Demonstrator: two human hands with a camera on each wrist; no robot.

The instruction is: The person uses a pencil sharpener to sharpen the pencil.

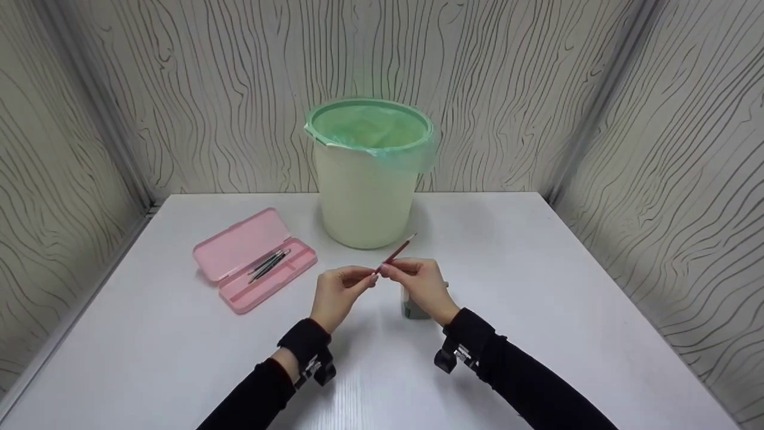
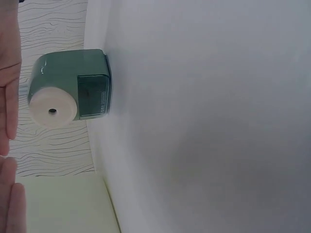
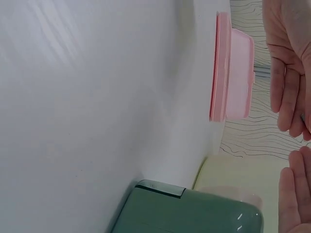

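Observation:
A red pencil [image 1: 400, 249] slants up and away above the table, its pale sharpened tip pointing toward the bin. My left hand [image 1: 335, 297] pinches its lower end between thumb and fingers. Just above that, my right hand [image 1: 425, 288] pinches the shaft with thumb and index finger. Below the right hand stands a green desktop pencil sharpener [image 1: 416, 310], mostly hidden by that hand in the head view. The left wrist view shows the sharpener's round white face [image 2: 53, 108] with a dark hole and a see-through drawer [image 2: 93, 95].
To the left, a pink pencil case [image 1: 242, 304] lies with its lid raised, and several slim pencils or pens [image 1: 270, 266] are inside. A tall pale bin [image 1: 365, 197] with a green rim and thin green liner stands at the back. Wood-patterned walls [image 1: 250, 89] surround the white table.

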